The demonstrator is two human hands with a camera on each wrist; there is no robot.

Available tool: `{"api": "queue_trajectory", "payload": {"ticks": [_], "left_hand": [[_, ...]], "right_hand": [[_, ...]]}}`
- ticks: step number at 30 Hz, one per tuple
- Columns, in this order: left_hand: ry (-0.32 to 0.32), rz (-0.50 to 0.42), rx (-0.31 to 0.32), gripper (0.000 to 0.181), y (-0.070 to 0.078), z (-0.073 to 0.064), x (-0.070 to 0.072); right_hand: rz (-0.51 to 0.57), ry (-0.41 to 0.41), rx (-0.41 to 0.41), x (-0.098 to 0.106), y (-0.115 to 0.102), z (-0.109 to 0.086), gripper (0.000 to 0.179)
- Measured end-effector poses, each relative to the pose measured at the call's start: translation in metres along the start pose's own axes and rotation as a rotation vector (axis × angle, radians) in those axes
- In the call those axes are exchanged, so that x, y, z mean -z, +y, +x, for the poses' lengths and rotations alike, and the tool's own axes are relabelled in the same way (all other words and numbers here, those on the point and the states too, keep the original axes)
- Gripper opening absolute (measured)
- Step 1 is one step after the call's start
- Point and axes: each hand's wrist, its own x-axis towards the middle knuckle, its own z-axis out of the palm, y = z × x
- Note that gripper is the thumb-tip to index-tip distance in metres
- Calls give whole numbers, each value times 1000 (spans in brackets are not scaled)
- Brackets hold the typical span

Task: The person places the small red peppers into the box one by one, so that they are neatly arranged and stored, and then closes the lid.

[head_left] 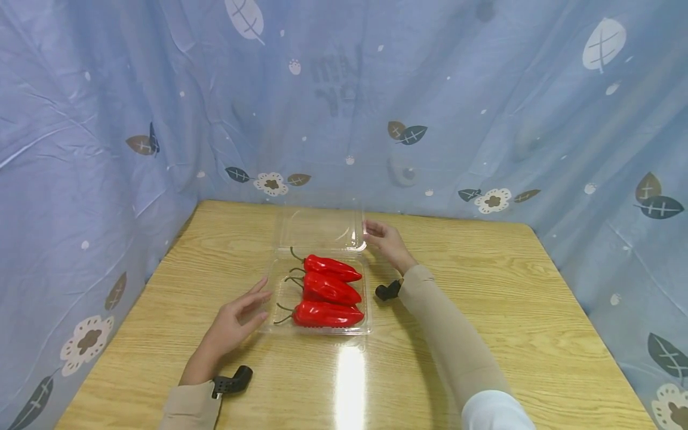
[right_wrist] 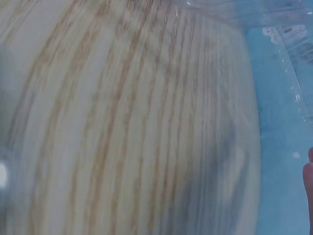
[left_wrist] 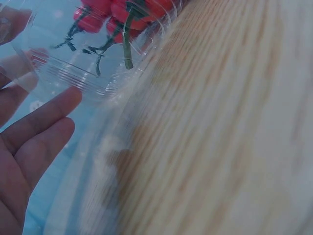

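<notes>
A clear plastic clamshell box (head_left: 322, 332) lies on the table with its lid (head_left: 317, 230) raised at the far side. Inside are three red peppers, the nearest pepper (head_left: 328, 314) in front of the middle pepper (head_left: 330, 289) and the far pepper (head_left: 333, 268); their thin green stems point left. My left hand (head_left: 236, 319) is at the box's left side, fingers spread and loosely bent; the left wrist view shows its fingertips by the clear wall. My right hand (head_left: 388, 242) has its fingertips at the lid's right edge. Only its fingertips (right_wrist: 308, 178) enter the right wrist view.
The wooden table (head_left: 473, 286) extends to both sides of the box. A blue patterned curtain (head_left: 344, 107) hangs behind and along both sides. Dark wrist cameras (head_left: 233, 380) sit on both wrists, and bright light reflects off the table in front of the box.
</notes>
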Motion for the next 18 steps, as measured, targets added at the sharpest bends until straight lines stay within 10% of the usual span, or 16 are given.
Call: {"api": "queue_trajectory", "payload": {"ticks": [18], "left_hand": [[-10, 3, 15, 35, 0, 1, 1]], "right_hand": [[50, 41, 119, 0, -8, -4, 48]]}}
